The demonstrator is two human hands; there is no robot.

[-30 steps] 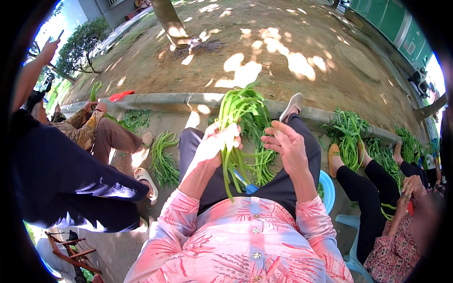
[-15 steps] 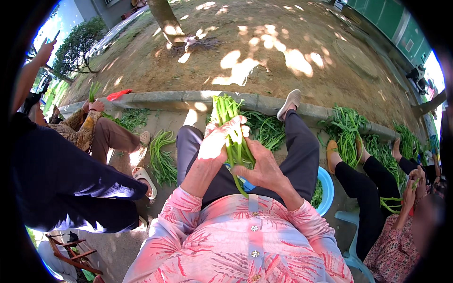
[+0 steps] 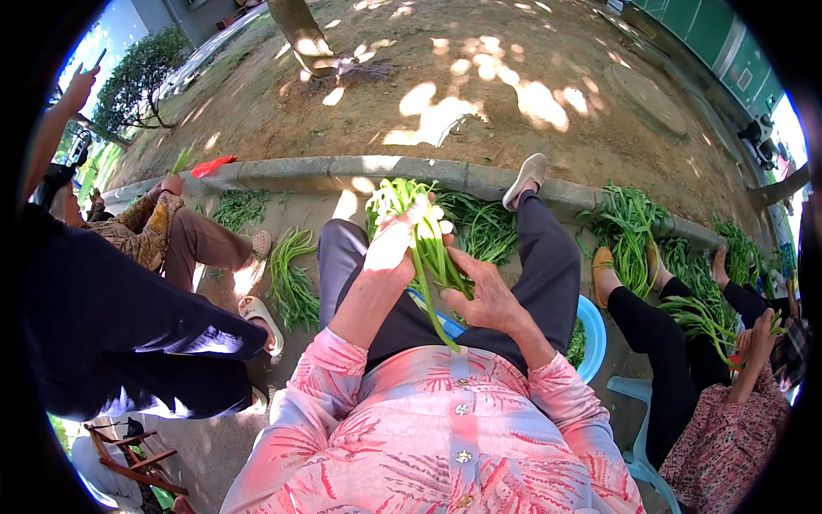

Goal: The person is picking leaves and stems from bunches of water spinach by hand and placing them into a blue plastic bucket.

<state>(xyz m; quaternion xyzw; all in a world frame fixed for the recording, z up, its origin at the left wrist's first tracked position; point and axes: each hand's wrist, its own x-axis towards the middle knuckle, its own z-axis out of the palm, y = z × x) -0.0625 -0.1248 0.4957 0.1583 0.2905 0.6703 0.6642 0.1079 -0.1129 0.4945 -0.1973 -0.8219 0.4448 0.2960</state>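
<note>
Green long-stemmed leafy bunch [image 3: 429,256]: our left hand [image 3: 390,252] grips it; right hand [image 3: 488,295] touching, closure unclear. Likely arranging; next needs steady hold.

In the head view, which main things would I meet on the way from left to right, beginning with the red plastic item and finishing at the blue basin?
Red plastic item → pile of greens on the ground → left hand → right hand → blue basin.
</note>
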